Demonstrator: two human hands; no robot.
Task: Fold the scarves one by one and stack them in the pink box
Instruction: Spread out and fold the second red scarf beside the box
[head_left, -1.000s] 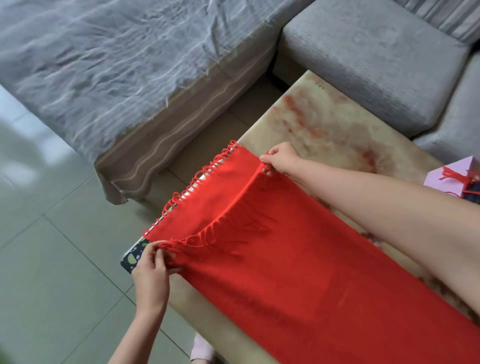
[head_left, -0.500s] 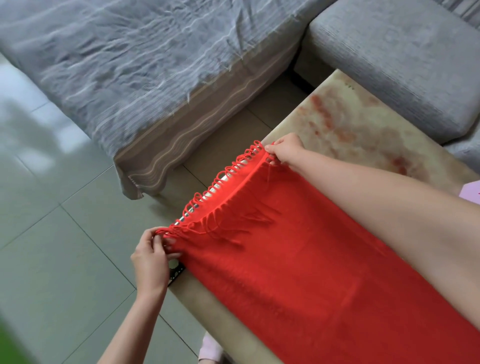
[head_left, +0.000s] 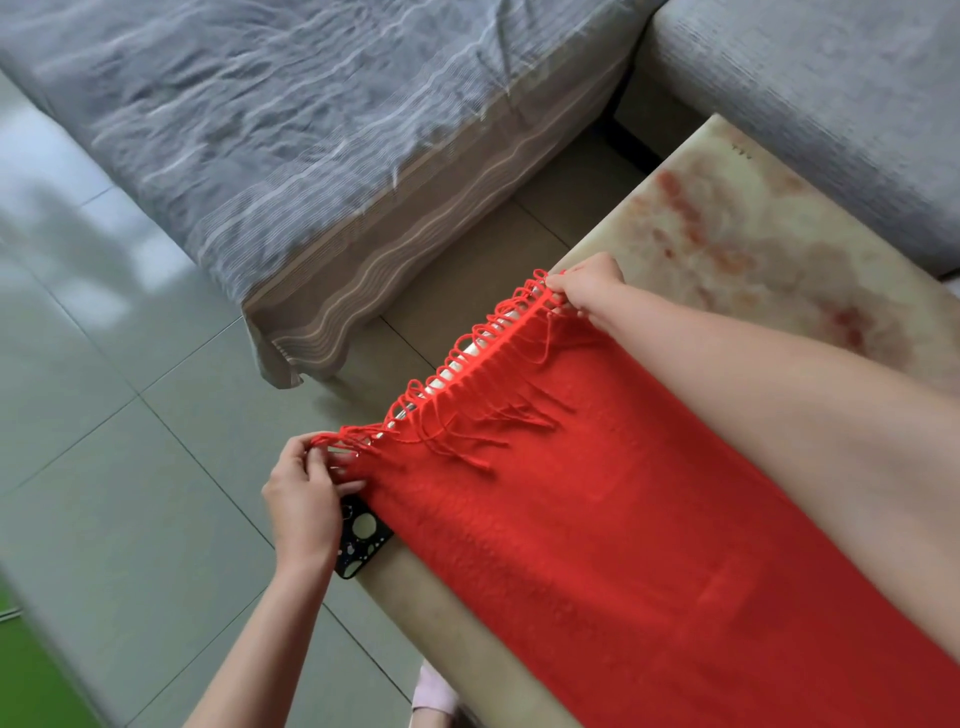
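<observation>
A red fringed scarf lies folded lengthwise along the marble table, its doubled fringed ends at the table's left edge. My left hand pinches the near corner of those ends, just off the table's edge. At the far corner my right hand pinches the ends, with my forearm lying across the scarf. The fringe edge is stretched straight between both hands. The pink box is out of view.
A black patterned item sticks out from under the scarf at the table's near corner. A grey covered sofa stands across a narrow floor gap, and a grey cushion borders the table's far side. A pink slipper shows below.
Both hands have drawn the top layer's fringed end leftward until it lines up with the lower layer's end at the table edge. The camera has swung left, and the pink box has left the view.
</observation>
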